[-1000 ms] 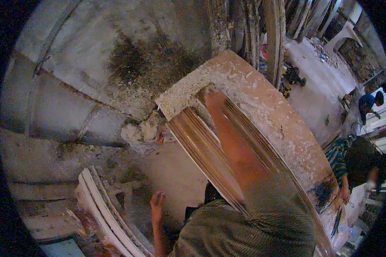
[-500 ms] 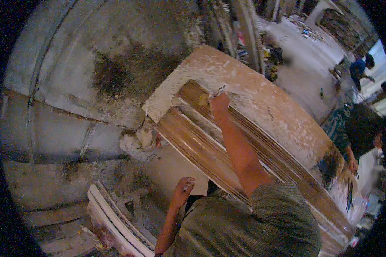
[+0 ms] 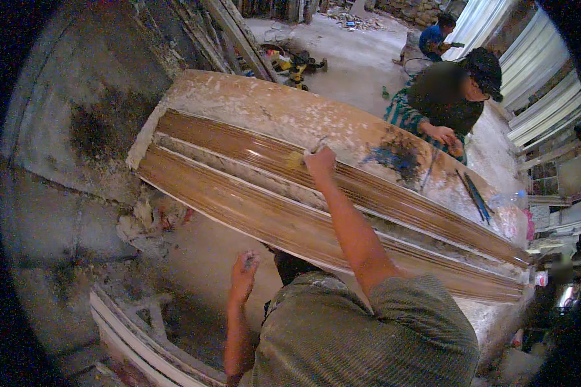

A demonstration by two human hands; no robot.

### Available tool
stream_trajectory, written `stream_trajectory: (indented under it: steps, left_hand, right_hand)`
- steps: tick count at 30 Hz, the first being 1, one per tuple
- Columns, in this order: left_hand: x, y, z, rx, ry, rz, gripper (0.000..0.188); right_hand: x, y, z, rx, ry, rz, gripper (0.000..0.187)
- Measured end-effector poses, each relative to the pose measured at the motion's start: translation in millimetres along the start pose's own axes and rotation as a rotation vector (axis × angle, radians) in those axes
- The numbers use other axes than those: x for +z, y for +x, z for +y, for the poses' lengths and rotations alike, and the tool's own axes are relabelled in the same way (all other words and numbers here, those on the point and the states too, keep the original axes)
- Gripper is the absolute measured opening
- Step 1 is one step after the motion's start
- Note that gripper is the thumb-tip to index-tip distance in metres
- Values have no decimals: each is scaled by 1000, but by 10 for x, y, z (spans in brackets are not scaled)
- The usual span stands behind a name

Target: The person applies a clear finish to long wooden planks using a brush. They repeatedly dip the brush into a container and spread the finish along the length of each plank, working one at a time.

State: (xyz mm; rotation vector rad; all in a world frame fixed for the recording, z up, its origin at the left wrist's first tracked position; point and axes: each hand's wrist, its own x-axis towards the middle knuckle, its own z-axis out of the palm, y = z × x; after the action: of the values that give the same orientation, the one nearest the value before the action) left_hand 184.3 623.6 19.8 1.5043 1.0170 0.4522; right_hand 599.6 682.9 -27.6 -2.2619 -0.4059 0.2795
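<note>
Brown strips [image 3: 239, 213], dark lengthwise lines, centre! Tan worktop [image 3: 271, 106] above, mottled white. Yellow tuft [image 3: 295, 160] mid-frame. Olive ribbed shirt [image 3: 361, 335], lower centre. Green-and-dark striped sleeve [image 3: 401, 115], upper right; blue-black smear [image 3: 397, 158] below. Whitish panels [image 3: 478, 32], far upper right.

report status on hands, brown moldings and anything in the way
Right hand at far brown molding, grip unclear. Left hand curled, short of near brown molding. Co-worker's hand beyond, clear of both moldings.
</note>
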Motion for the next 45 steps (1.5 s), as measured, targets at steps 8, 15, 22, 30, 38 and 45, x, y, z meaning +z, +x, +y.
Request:
stream_trajectory:
  steps: [8, 15, 22, 30, 38, 45]
  left_hand:
    - [1604, -1415, 186, -133, -1, -21, 23]
    - [3177, -2219, 115, -221, -161, 33, 23]
    - [4859, -3186, 433, -153, 16, -123, 26]
    - [6185, -4094, 414, -100, 136, -230, 28]
    - [7160, -5259, 518, -211, -28, -176, 28]
    - [7739, -5612, 355, -264, 65, -250, 26]
  right_hand:
    - [-1832, -135, 1167, -80, -129, 3, 38]
    - [-3229, -83, 2090, -59, -32, -183, 38]
    - [-4963, -330, 3407, -171, -189, -116, 44]
    - [-6731, -459, 4918, -42, -256, -78, 41]
    - [-8332, -231, 7246, -39, -463, 70, 39]
    - [-9711, 97, 9343, 325, -486, 298, 30]
